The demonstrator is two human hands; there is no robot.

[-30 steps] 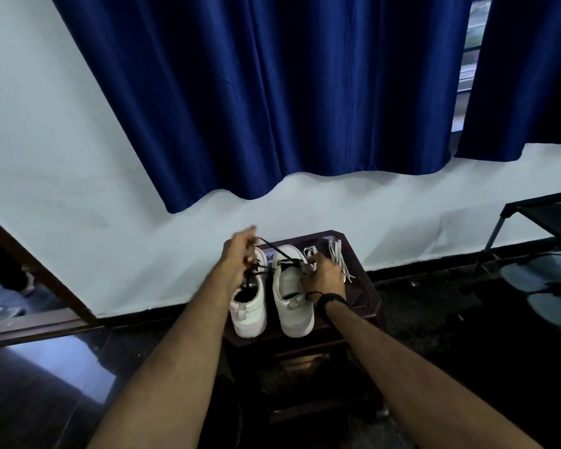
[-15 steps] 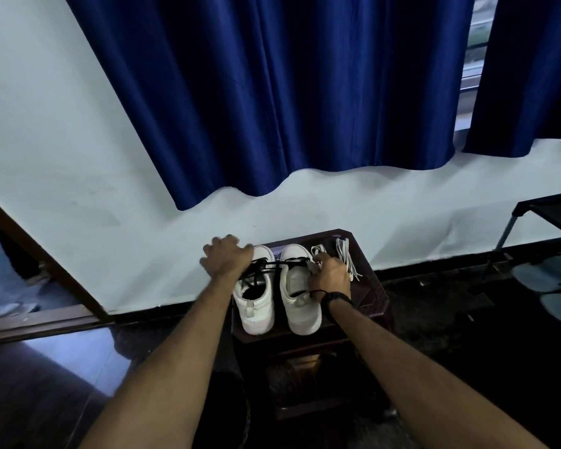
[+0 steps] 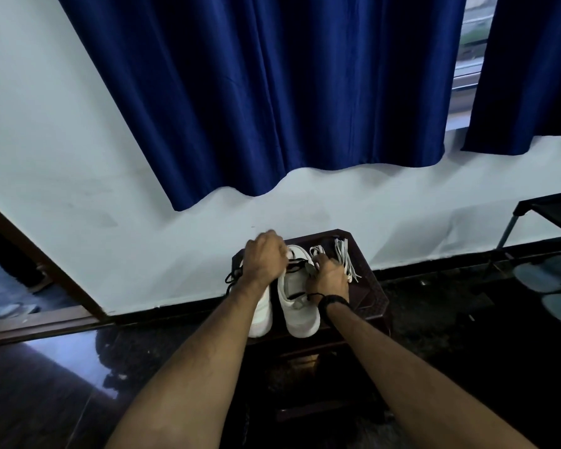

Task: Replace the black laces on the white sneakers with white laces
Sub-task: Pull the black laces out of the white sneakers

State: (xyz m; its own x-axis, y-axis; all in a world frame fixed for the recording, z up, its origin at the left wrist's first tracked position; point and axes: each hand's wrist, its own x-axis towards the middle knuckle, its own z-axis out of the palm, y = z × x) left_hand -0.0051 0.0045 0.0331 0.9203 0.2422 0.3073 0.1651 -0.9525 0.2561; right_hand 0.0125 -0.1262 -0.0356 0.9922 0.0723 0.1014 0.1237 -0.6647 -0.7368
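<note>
**White sneakers side by side on a small dark stool, both hands at the laces**

The two white low-top sneakers, smooth-sided with rounded toes, stood close together on the dark brown square worktop (image 3: 371,306) of a small stool, heels toward the person. The left sneaker (image 3: 262,314) was largely covered by the left forearm; the right sneaker (image 3: 297,301) showed its tongue and open lace area. A thin black cord lace (image 3: 297,264) ran across the gap between the two hands, and a loose black loop (image 3: 232,277) hung off the left edge of the worktop.

The left hand (image 3: 263,260) was curled into a fist over the left sneaker's front, apparently gripping the black lace, though the fingertips were hidden. The right hand (image 3: 329,277), with a black band (image 3: 332,301) at the wrist, was curled at the right sneaker's eyelets; what it pinched could not be told.

Flat white fabric laces (image 3: 344,259) lay in a loose bundle at the worktop's far right corner, just beside the right hand.

The stool stood against a pale wall (image 3: 78,157) beneath glossy blue pleated curtains (image 3: 272,92). Dark polished floor (image 3: 46,400) lay open on both sides, and a black metal rack (image 3: 551,209) stood well apart at the right.
</note>
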